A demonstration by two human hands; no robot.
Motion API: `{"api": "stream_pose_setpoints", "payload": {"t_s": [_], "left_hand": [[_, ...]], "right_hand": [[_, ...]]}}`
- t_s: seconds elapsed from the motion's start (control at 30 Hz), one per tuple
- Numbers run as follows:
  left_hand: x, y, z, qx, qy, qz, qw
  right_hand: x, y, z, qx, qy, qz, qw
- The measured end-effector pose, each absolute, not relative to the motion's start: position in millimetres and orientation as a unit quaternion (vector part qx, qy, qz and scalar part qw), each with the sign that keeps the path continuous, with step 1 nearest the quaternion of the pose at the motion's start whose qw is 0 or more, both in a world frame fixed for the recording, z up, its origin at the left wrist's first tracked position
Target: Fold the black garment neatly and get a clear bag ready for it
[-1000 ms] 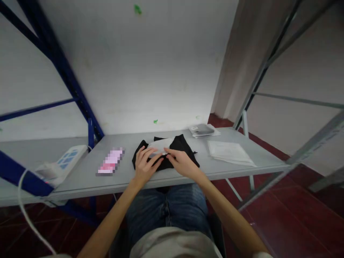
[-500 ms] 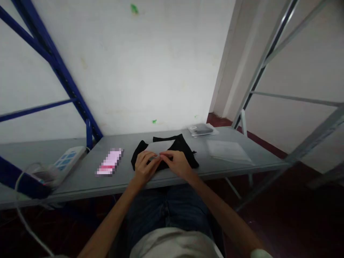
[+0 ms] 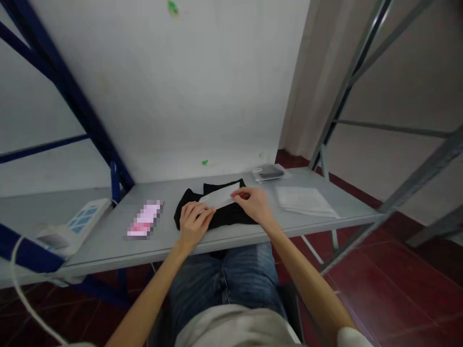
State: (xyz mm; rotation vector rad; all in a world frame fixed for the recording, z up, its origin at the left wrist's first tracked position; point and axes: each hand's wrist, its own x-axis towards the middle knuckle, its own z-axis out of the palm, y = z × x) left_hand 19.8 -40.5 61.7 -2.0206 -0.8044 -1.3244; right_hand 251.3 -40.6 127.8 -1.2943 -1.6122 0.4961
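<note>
A black piece of folded cloth [image 3: 226, 217] lies on the grey table in front of me. Over it is a flat white strip [image 3: 220, 196], slanting up to the right, its material unclear. My left hand [image 3: 193, 219] grips the strip's lower left end, fingers bent over it and thumb along its near edge. At the other end, the thumb and fingers of my right hand [image 3: 251, 200] pinch the strip's right edge. Both hands rest low over the cloth and partly hide it.
Flat clear plastic bags [image 3: 306, 201] lie on the right of the table [image 3: 144, 250]; a packaged dark item [image 3: 269, 172] is behind them. On the left are a pixelated phone-like item [image 3: 145, 219] and a white power strip [image 3: 85, 224]. Blue posts [image 3: 85, 113] and grey posts [image 3: 338, 103] flank the table.
My right hand has moved right and up, away from my left hand, to the strip's right end. More of the white strip now shows between the hands. The left hand has stayed nearly in place.
</note>
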Motion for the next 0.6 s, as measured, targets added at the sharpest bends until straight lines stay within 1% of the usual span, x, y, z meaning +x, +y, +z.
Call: {"api": "stream_pose_setpoints", "payload": {"t_s": [0.17, 0.3, 0.47, 0.6], "left_hand": [[22, -43, 64, -0.763, -0.306, -0.491, 0.289], [23, -44, 64, -0.773, -0.306, -0.477, 0.285], [21, -42, 60, -0.791, -0.323, -0.453, 0.255], [18, -38, 58, -0.778, -0.371, -0.462, 0.209]], "right_hand": [[301, -29, 141, -0.567, -0.615, 0.167, 0.521], [327, -28, 145, -0.577, -0.604, 0.156, 0.526], [332, -34, 150, -0.59, -0.618, 0.087, 0.512], [354, -34, 152, -0.672, -0.578, -0.001, 0.463]]}}
